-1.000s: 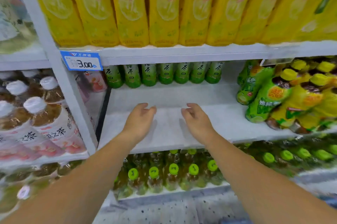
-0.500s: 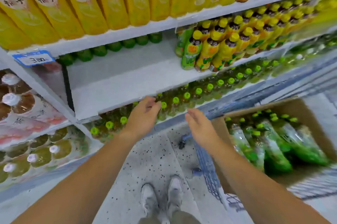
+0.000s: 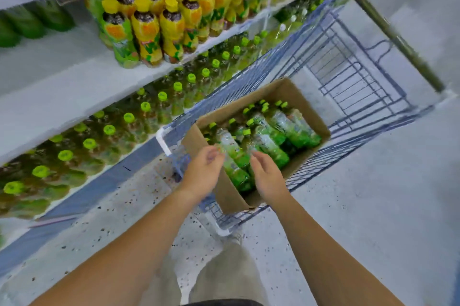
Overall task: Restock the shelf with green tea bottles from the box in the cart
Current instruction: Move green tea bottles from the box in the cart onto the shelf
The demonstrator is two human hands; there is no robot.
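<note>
An open cardboard box [image 3: 308, 104] sits in the blue wire cart [image 3: 361, 74] and holds several green tea bottles [image 3: 278, 129] lying on their sides with light-green caps. My left hand [image 3: 202, 172] hovers over the box's near-left edge, fingers loosely bent, holding nothing. My right hand [image 3: 267, 177] reaches into the near end of the box beside a lying bottle [image 3: 234, 159]; I cannot see whether it touches it. The white shelf [image 3: 57, 86] at the upper left has a bare stretch, with a few green tea bottles [image 3: 27, 23] at its back.
Yellow-capped bottles [image 3: 159, 22] fill the shelf to the right of the bare stretch. The lower shelf carries rows of green-capped bottles [image 3: 109, 131]. The cart's handle [image 3: 398, 42] lies far right. My legs [image 3: 224, 273] stand on the speckled floor in front of the cart.
My view has swung from the shelf down to the cart. Both hands have moved off the bare shelf and down to the near end of the box.
</note>
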